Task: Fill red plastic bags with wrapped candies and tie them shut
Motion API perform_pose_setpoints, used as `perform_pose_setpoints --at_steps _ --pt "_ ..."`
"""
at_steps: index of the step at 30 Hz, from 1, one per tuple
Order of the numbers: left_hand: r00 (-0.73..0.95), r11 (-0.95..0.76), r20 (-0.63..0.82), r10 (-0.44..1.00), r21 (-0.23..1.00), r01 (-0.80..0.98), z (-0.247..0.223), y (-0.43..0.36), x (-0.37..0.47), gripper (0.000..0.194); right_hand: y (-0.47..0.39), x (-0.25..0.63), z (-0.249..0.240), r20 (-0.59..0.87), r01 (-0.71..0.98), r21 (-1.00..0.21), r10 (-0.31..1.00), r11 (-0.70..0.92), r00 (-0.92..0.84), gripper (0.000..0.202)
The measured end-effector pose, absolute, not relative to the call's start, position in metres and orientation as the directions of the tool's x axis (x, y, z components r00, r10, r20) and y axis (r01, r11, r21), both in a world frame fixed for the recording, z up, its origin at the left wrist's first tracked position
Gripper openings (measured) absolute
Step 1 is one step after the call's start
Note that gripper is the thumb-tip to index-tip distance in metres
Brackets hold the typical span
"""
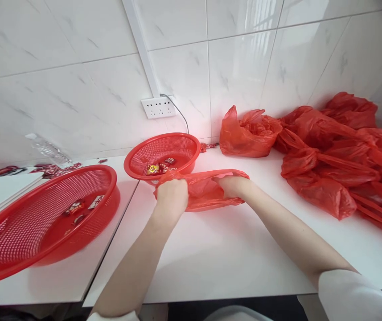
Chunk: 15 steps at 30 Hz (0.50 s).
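There is room to pass over the near part of the white table point(231, 258). The open red bag point(206, 189) blocks the middle. The big red basket point(26, 223) blocks the left, the small red basket point(179, 145) the far middle, piled bags point(338, 158) the right.

Edge-cropped: large basket point(35, 225), left of round basket point(181, 150); heaped bags point(339, 147), far right of it. Hidden: fingertips of left grip point(173, 195). Too small to read: wrappers point(153, 169) inside round basket.

The held bag point(204, 191) is crinkled plastic, the wall tiles point(239, 67) glossy.
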<state>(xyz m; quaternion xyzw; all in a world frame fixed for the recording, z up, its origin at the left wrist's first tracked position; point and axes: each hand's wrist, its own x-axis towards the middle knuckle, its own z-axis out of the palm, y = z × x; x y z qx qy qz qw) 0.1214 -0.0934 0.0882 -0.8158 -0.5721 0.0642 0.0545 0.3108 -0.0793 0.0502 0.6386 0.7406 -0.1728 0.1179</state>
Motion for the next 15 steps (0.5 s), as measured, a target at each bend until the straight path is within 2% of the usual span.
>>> perform_pose_setpoints --at_steps 3,5,8,10,11,13,15 --pt "0.589 -0.58 0.032 0.808 -0.14 0.803 0.081 -0.09 0.128 0.02 -0.082 0.302 0.047 -0.29 0.946 -0.178 0.904 0.272 -0.315 0.047" --pt "0.707 -0.698 0.03 0.707 -0.132 0.704 0.071 -0.081 0.126 0.025 -0.084 0.297 0.042 -0.173 0.907 -0.196 0.898 0.371 -0.405 0.041" --pt "0.744 -0.744 -0.026 0.668 -0.057 0.666 0.051 -0.063 0.112 0.058 -0.085 0.298 0.029 0.047 0.842 -0.123 0.851 0.525 -0.524 0.026" --pt "0.737 -0.733 -0.124 0.664 0.089 0.675 0.039 -0.052 0.098 0.081 -0.087 0.308 0.019 0.127 0.798 -0.109 0.805 0.592 -0.58 0.044" --pt "0.737 -0.72 -0.158 0.657 0.159 0.675 0.033 -0.048 0.092 0.086 -0.089 0.315 0.014 0.126 0.781 -0.145 0.794 0.607 -0.594 0.057" --pt "0.725 -0.664 -0.206 0.657 0.296 0.686 0.023 -0.042 0.08 0.092 -0.091 0.328 0.007 0.086 0.761 -0.261 0.799 0.595 -0.595 0.076" --pt "0.691 -0.556 -0.154 0.706 0.485 0.675 0.014 -0.038 0.073 0.088 -0.092 0.341 0.002 0.019 0.765 -0.371 0.828 0.526 -0.56 0.077"
